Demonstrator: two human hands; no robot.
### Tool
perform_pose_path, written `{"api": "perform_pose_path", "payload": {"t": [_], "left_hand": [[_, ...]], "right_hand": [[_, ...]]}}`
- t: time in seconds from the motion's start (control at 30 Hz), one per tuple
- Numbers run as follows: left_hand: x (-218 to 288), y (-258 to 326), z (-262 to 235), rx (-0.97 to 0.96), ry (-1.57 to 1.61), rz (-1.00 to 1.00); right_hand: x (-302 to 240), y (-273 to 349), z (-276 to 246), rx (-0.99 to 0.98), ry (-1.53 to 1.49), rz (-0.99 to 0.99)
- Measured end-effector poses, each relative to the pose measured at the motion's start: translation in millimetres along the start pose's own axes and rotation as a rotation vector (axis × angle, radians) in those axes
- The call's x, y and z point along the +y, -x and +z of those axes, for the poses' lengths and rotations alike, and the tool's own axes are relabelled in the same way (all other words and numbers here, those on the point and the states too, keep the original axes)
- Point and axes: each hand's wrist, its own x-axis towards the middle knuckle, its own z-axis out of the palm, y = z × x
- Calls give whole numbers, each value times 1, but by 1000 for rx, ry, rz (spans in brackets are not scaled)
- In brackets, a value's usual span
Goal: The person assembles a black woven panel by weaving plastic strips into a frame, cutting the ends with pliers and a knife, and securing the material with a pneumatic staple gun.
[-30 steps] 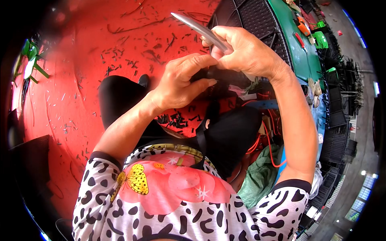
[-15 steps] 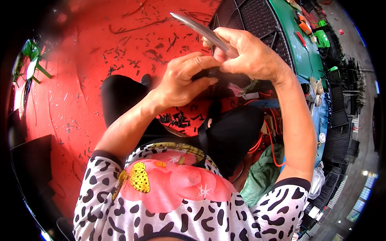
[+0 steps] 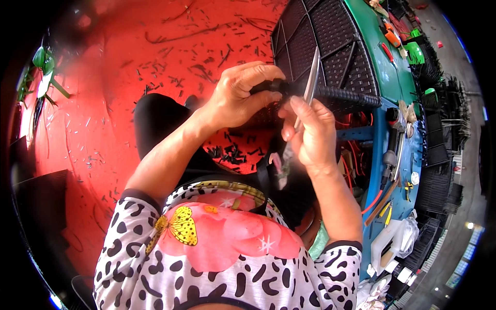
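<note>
My right hand (image 3: 313,135) is closed around a slim, pointed metal blade (image 3: 312,77), its tip pointing up and away from me. Below that hand hangs a pink and pale scrap of cloth (image 3: 281,169), blurred; whether it is tied to the blade's lower end I cannot tell. My left hand (image 3: 238,95) pinches a black woven piece (image 3: 268,87) between thumb and fingers. That piece lies in line with the near edge of a black woven panel (image 3: 330,46), though my hands hide where they may join. The hands are close together but apart.
Short black offcuts (image 3: 232,155) litter the red floor (image 3: 93,134). To the right stands a blue and green bench (image 3: 380,175) with a power tool (image 3: 391,150), yellow-handled pliers (image 3: 385,212) and an orange tool (image 3: 391,34). Red hoses run beneath it. A green plant (image 3: 44,62) is far left.
My right hand has come down and nearer to me, and the blade has swung from pointing left to pointing up. My left hand has stayed nearly in place, with the black piece now showing in it.
</note>
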Motion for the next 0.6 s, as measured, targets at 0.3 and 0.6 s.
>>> {"api": "perform_pose_path", "payload": {"t": [0.3,0.6], "left_hand": [[0,6,13,25,80,-15],[-4,0,6,-30,-4,-73]], "right_hand": [[29,16,25,276,-231,-146],[41,4,-2,321,795,-871]]}}
